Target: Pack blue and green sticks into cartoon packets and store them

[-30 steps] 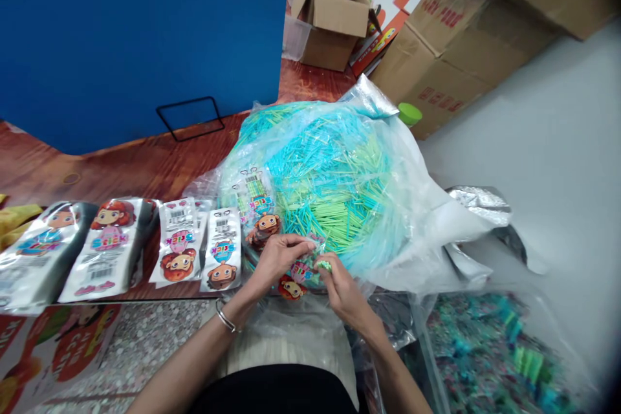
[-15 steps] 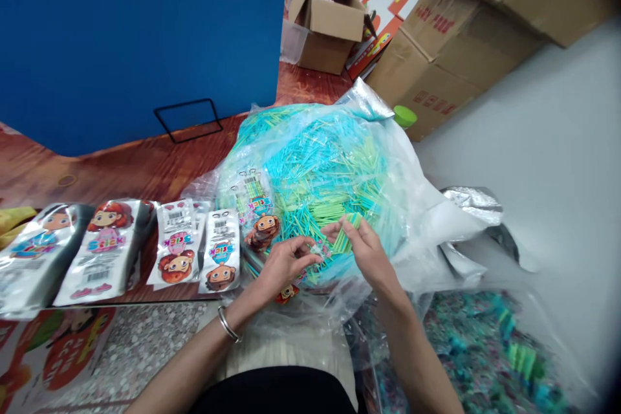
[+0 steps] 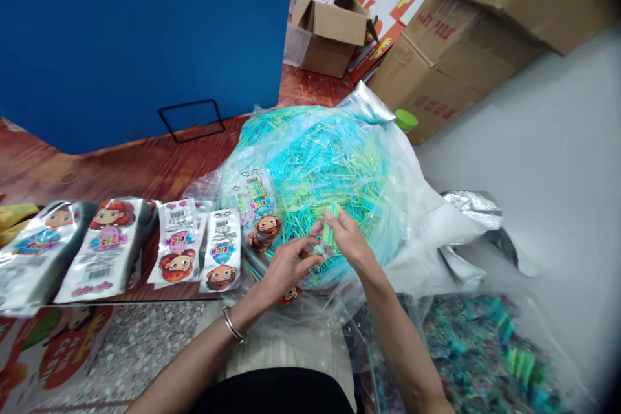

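Several thin grn sticks (image 3: 332,224), prob. plastic, sit bunched in R hand (image 3: 348,238).

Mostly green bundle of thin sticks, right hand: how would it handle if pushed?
The mostly green bundle is probably stiff lengthwise; its sticks look straight. It might fan apart if released: no band shows. Likely light, given such slim sticks.

Two hands (image 3: 291,265) (image 3: 350,239), one held bundle (image 3: 331,223), one bracelet (image 3: 232,328), apparently two thick pouch stacks (image 3: 101,252) (image 3: 41,259).

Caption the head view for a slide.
Right hand holding a bundle of sticks near the left hand, over a heap of loose sticks beside printed pouches.
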Tool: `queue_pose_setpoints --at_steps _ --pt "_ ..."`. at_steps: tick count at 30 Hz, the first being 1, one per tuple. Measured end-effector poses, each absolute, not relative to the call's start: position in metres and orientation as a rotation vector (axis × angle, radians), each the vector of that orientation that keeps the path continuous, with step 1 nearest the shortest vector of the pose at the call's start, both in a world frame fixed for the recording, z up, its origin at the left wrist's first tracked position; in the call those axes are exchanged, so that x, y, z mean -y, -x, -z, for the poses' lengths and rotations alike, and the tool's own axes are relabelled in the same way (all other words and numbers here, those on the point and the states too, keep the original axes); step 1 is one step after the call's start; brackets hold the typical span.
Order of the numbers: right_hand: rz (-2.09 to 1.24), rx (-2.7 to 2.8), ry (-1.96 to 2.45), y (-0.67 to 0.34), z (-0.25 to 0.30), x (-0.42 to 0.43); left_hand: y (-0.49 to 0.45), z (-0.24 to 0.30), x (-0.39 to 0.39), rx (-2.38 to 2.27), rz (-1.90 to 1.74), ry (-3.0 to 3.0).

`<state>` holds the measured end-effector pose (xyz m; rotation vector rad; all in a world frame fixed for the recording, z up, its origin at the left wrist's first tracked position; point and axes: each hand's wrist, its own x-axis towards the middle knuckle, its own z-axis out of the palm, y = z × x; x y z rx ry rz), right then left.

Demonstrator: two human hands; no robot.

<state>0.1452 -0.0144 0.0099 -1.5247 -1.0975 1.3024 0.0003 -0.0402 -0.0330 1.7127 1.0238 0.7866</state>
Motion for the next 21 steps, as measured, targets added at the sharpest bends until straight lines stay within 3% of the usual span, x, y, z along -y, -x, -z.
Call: queue_pose_setpoints --at_steps 8,16,21 --pt "-1.377 0.778 1.331 -0.132 0.001 0.029 -0.003 0.04 0.036 -0.961 -0.913 -1.153" --pt "-0.994 1.446 1.417 -0.135 -0.017 0.057 0.004 0.02 0.036 -0.93 -0.87 -1.555" --pt "-0.932 1.589 1.387 -0.141 -0.018 0.064 0.006 0.018 0.034 -0.973 -0.856 -1.36"
